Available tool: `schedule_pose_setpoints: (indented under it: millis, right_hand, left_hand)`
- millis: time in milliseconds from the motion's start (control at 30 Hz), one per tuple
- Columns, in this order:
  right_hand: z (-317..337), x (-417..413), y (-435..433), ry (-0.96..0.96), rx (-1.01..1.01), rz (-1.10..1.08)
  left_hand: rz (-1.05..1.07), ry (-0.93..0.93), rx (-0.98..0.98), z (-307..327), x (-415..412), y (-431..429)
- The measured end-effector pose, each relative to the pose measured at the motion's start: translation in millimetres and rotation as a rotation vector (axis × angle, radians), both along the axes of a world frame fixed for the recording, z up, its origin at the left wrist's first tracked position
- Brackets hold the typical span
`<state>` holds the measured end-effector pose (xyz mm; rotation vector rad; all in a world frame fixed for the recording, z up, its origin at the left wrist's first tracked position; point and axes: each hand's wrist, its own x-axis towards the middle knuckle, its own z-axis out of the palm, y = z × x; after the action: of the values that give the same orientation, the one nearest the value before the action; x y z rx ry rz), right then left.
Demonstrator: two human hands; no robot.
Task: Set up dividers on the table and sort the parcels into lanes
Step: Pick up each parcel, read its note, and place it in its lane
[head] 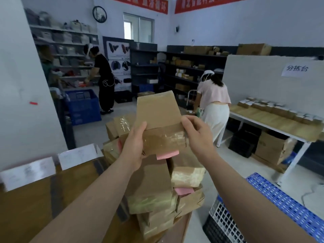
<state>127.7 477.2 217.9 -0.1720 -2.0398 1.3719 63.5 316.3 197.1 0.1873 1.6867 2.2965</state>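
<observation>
Between the two hands a brown taped parcel (158,123) is held upright, its lower left edge gripped by the left hand (135,146) with the thumb laid on the front, its right edge pinched by the curled fingers of the right hand (198,135). Below both hands a pile of similar parcels (154,188) is stacked on the brown table (35,207). Left of the left hand, white cards (28,171) are stood along the table's far edge.

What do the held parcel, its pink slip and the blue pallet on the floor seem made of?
The parcel looks like matt brown paper or thin cardboard, with glossy clear tape wrinkling round its lower half. The pink slip is probably paper: flat, matt. The blue pallet is likely moulded plastic: uniform colour, regular holes.
</observation>
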Motion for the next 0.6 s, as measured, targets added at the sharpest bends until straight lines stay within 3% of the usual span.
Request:
schedule_pose_setpoints:
  millis: [100,167,267,367,433,600]
  right_hand:
    - [2.2,-8.1,-3.6,0.036,-0.145,0.080]
    - [-3.8,-19.6,-7.4,-0.078,-0.264,0.151]
    - [-15.8,-27.8,-28.9,-0.312,-0.481,0.425]
    - [-26.0,-29.7,-60.4,-0.358,-0.455,0.602]
    - [-25.1,-24.0,-82.6,-0.327,-0.391,0.707]
    - [-25.0,-16.0,-132.5,-0.294,-0.324,0.838]
  left_hand:
    - [0.063,-0.120,0.161,-6.8,11.3,-25.3]
    - [0.093,-0.158,0.267,-12.3,19.5,-42.5]
    - [0.140,-0.206,0.424,-24.0,29.6,-69.1]
    - [0.180,-0.251,0.517,-37.8,39.6,-99.1]
    - [0.219,-0.223,0.484,-45.7,47.5,-116.5]
    - [0.374,-0.065,0.107,-46.0,71.4,-154.4]
